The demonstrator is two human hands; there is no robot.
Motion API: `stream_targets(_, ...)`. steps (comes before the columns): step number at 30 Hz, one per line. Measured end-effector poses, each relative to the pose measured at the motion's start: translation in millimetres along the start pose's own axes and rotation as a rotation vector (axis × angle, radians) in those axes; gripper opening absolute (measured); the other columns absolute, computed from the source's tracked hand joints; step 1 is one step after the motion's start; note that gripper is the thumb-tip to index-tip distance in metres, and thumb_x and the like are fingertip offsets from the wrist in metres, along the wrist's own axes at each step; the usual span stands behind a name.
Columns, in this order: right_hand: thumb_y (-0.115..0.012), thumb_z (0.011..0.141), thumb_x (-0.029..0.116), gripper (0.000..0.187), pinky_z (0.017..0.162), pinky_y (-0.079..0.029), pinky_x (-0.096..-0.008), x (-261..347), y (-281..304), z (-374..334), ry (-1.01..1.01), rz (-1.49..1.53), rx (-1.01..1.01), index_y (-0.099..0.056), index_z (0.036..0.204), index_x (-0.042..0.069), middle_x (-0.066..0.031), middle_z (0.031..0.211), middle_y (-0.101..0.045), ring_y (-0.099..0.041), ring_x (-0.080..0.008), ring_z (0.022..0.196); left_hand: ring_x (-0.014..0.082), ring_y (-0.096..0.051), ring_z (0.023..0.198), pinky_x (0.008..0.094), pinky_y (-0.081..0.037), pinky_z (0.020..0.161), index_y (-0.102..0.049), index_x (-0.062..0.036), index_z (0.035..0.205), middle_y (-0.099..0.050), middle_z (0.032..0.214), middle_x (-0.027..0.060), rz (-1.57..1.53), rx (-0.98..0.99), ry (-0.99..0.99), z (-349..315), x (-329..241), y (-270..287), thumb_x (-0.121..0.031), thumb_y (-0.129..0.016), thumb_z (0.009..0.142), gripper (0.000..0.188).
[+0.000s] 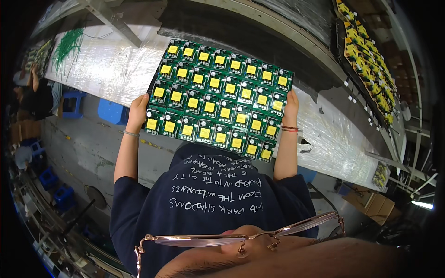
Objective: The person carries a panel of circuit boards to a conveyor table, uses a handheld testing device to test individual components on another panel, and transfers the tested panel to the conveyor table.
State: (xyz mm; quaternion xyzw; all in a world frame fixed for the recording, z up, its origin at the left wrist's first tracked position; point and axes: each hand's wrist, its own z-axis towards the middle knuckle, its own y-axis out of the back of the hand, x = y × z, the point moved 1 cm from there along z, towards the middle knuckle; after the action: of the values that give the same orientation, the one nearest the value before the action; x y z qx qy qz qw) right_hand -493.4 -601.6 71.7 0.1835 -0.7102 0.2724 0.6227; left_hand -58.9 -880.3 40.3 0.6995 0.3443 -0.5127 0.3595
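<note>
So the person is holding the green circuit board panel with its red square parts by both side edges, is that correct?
Not quite: the square parts are yellow, not red. The head view shows the left hand and right hand gripping the green circuit board panel by its side edges.

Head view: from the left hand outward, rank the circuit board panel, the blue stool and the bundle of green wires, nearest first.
1. Circuit board panel: gripped at its left edge by the left hand.
2. Blue stool: just to the hand's left, below the table edge.
3. Bundle of green wires: far up-left on the foil-covered table.
</note>
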Motion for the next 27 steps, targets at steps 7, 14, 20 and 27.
stream_targets(7, -0.033, 0.101, 0.015, 0.034, 0.086, -0.048, -0.0291, 36.4, -80.1, -32.8, -0.027, 0.053, 0.01, -0.048, 0.126, -0.003, -0.01, 0.115, -0.06, -0.06, -0.0162, 0.098, 0.0095, -0.051, 0.07, 0.027, -0.043, 0.065, -0.061, 0.0093, 0.095, -0.063, 0.076, 0.0065, 0.031, -0.048, 0.012, -22.0, -40.3, 83.6, -0.025, -0.043, 0.098, 0.039)
stream_targets(14, -0.036, 0.101, 0.017, 0.036, 0.087, -0.047, -0.029, 146.1, -149.5, 22.2, -0.011, 0.041, 0.023, -0.047, 0.128, -0.004, -0.009, 0.118, -0.059, -0.059, -0.016, 0.101, 0.0116, -0.054, 0.068, 0.0293, -0.044, 0.064, -0.061, 0.0092, 0.094, -0.064, 0.074, 0.0111, 0.132, -0.077, -0.02, 19.3, -179.3, 121.8, -0.025, -0.044, 0.098, 0.038)
stream_targets(20, -0.035, 0.101, 0.019, 0.036, 0.087, -0.046, -0.0293, -58.6, -246.0, -19.3, 0.011, -0.004, -0.006, -0.047, 0.127, -0.004, -0.0092, 0.117, -0.06, -0.059, -0.0156, 0.101, 0.009, -0.052, 0.067, 0.0273, -0.043, 0.063, -0.061, 0.0082, 0.09, -0.062, 0.073, 0.0055, 0.047, -0.03, -0.024, 68.6, 32.1, 230.1, -0.023, -0.044, 0.098, 0.037)
stream_targets(27, -0.036, 0.101, 0.017, 0.036, 0.086, -0.048, -0.0293, -187.1, -353.1, 21.8, 0.013, -0.069, -0.061, -0.047, 0.127, -0.005, -0.0097, 0.117, -0.06, -0.06, -0.0159, 0.1, 0.0072, -0.05, 0.065, 0.0262, -0.042, 0.06, -0.061, 0.0064, 0.087, -0.06, 0.07, 0.002, 0.02, -0.009, -0.057, 173.0, 134.9, 320.5, -0.024, -0.044, 0.098, 0.036)
